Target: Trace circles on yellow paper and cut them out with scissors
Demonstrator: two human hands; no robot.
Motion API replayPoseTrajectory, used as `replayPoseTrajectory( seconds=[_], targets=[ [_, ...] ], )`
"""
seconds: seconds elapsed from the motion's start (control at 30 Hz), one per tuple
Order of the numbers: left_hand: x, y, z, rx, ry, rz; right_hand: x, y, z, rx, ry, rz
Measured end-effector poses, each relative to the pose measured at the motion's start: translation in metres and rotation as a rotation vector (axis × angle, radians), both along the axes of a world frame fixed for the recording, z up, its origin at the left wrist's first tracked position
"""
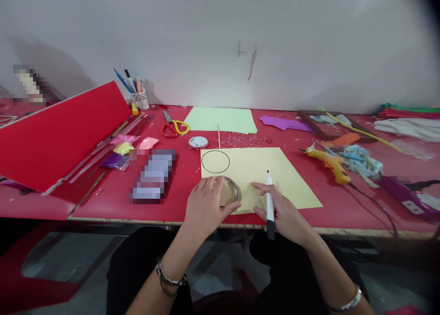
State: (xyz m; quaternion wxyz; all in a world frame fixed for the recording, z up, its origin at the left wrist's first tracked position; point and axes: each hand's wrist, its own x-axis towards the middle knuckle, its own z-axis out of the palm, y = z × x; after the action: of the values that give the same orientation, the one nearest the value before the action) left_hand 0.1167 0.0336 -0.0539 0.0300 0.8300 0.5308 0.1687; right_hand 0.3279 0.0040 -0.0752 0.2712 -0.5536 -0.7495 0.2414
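A pale yellow paper sheet (275, 173) lies on the red table (185, 177), with a black circle (215, 162) drawn in its far left corner. My left hand (206, 205) rests on a round ring-shaped object (233, 189), perhaps a tape roll, pressing it flat on the sheet's near left part. My right hand (282, 212) holds a black-and-white marker (269, 200), tip pointing away from me, just right of the ring, fingers touching the paper.
Red-and-yellow scissors (174, 127), a small round lid (198, 142), a thin stick (218, 136) and green paper (222, 119) lie behind. A red board (58, 132) leans at left beside a pen cup (140, 99). A yellow glue gun (328, 161) and scraps sit right.
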Motion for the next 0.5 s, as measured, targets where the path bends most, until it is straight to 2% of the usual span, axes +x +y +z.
replayPoseTrajectory(
  seconds=[0.07,0.17,0.2,0.27,0.33,0.4,0.5],
  targets=[
    [-0.021,0.009,0.009,0.103,-0.062,-0.014,0.0,0.0,0.0,0.003,0.0,-0.001],
    [-0.066,0.024,0.02,0.342,-0.09,0.221,0.0,-0.001,0.0,-0.008,0.01,0.006],
    [-0.081,0.029,0.02,0.369,-0.054,0.3,0.0,-0.001,0.0,-0.01,0.01,0.012],
    [-0.105,0.037,0.015,0.332,0.019,0.428,0.001,-0.001,-0.001,-0.007,0.005,0.024],
    [-0.119,0.042,0.005,0.234,0.039,0.478,0.001,0.0,-0.001,-0.002,-0.001,0.027],
    [-0.122,0.044,-0.003,0.177,0.029,0.488,0.001,-0.001,0.0,-0.006,-0.002,0.024],
    [-0.117,0.044,-0.002,0.229,0.021,0.493,0.001,-0.001,0.0,-0.002,-0.008,0.018]
  ],
)
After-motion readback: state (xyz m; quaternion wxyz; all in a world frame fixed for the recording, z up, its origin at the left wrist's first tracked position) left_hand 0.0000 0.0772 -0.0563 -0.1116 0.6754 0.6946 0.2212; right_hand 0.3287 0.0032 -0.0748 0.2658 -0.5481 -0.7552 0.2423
